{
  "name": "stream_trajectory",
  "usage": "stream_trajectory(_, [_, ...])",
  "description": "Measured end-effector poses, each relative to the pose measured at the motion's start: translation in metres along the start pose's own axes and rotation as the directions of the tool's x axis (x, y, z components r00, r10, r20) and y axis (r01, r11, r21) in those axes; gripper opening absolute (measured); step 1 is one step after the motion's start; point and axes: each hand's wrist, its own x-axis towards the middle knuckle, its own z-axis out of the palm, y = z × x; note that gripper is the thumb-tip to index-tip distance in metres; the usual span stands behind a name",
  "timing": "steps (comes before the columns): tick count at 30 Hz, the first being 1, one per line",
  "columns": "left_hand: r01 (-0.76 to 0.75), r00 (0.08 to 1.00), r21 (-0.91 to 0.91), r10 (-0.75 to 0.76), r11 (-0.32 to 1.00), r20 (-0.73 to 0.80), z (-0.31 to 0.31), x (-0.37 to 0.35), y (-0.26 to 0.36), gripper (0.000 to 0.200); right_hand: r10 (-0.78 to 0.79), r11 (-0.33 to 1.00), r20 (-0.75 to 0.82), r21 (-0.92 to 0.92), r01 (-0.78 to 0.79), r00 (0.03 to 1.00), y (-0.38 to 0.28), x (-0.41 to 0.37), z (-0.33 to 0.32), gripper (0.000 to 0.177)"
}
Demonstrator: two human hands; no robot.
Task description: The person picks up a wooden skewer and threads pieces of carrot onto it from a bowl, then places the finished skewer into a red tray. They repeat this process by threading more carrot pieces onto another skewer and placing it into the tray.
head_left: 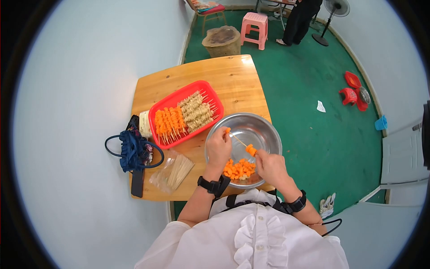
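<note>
Above a large metal bowl, both hands are at work on a thin wooden skewer. My left hand is closed, with an orange piece pinched at its fingertips by the skewer's upper-left end. My right hand is closed around the other end, next to several orange pieces threaded there. Loose orange pieces lie in the lower part of the bowl. A red tray left of the bowl holds orange skewers and beige skewers.
Bare skewers lie in a plastic bag on the wooden table. A blue handbag and a dark phone are at its left edge. Beyond are a tree stump, a pink stool, a person's legs and a fan.
</note>
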Motion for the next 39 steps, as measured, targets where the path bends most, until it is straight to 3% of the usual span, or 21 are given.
stream_trajectory(1, [-0.003,1.0,-0.017,0.003,1.0,-0.009,0.0,0.002,0.0,0.015,0.013,0.999,0.022,0.031,-0.014,1.0,0.001,0.0,0.002,0.013])
stream_trajectory(4, [0.016,0.999,-0.088,-0.018,0.996,-0.028,-0.002,0.005,0.001,0.014,0.12,0.807,0.15,0.561,-0.184,0.981,0.008,0.001,0.014,0.016])
stream_trajectory(7, [0.136,0.99,-0.267,-0.143,0.954,-0.006,0.002,0.013,-0.002,0.012,0.137,0.675,0.101,0.719,-0.167,0.986,0.02,0.002,0.031,0.019])
stream_trajectory(9, [0.272,0.96,-0.468,-0.267,0.841,0.079,0.005,0.009,-0.018,0.012,0.161,0.775,0.082,0.606,-0.178,0.984,0.019,0.004,0.022,0.018])
stream_trajectory(11, [0.484,0.852,-0.728,-0.452,0.485,0.265,-0.003,0.012,-0.009,0.014,0.123,0.891,-0.011,0.441,-0.106,0.992,0.017,0.006,0.014,0.015])
stream_trajectory(13, [0.572,0.754,-0.797,-0.508,0.195,0.417,-0.003,0.016,-0.012,0.02,0.042,0.968,-0.095,0.25,-0.016,0.995,0.017,0.008,0.01,0.012])
stream_trajectory(16, [0.694,0.642,-0.7,-0.583,0.168,0.497,-0.005,0.023,0.0,0.026,-0.011,0.997,-0.103,0.078,0.019,0.995,0.016,0.009,0.01,0.008])
stream_trajectory(19, [0.723,0.663,-0.639,-0.519,0.261,0.539,0.001,0.019,-0.011,0.029,-0.055,0.999,-0.078,-0.004,0.054,0.995,0.013,0.008,0.009,0.007])
stream_trajectory(25, [0.739,0.606,-0.67,-0.505,0.071,0.614,-0.002,0.013,-0.012,0.026,-0.13,0.991,-0.102,-0.011,0.13,0.986,0.012,0.009,0.009,0.01])
stream_trajectory(28, [0.723,0.607,-0.69,-0.514,0.04,0.606,-0.003,0.013,-0.009,0.024,-0.081,0.992,-0.11,0.089,0.091,0.991,0.011,0.008,0.013,0.01])
stream_trajectory(30, [0.707,0.616,-0.707,-0.508,0.018,0.602,-0.003,0.013,-0.006,0.024,0.002,0.945,-0.088,0.326,0.027,0.996,0.017,0.008,0.025,0.012])
stream_trajectory(31, [0.699,0.62,-0.715,-0.505,0.008,0.6,-0.003,0.013,-0.005,0.023,0.04,0.899,-0.071,0.439,-0.005,0.997,0.02,0.008,0.029,0.013])
stream_trajectory(33, [0.689,0.626,-0.724,-0.496,-0.009,0.602,-0.004,0.014,-0.002,0.022,0.214,0.65,0.205,0.7,-0.296,0.955,0.022,0.009,0.029,0.015])
stream_trajectory(34, [0.684,0.628,-0.729,-0.492,-0.018,0.602,-0.004,0.015,-0.001,0.022,0.254,0.476,0.356,0.763,-0.437,0.899,0.023,0.009,0.028,0.016])
stream_trajectory(37, [0.667,0.635,-0.743,-0.48,-0.056,0.606,-0.004,0.015,0.003,0.021,0.232,0.16,0.537,0.802,-0.576,0.811,0.029,0.012,0.023,0.017])
stream_trajectory(39, [0.67,0.63,-0.739,-0.477,-0.066,0.613,-0.006,0.016,0.006,0.021,0.182,0.58,0.155,0.781,-0.233,0.971,0.028,0.012,0.03,0.015])
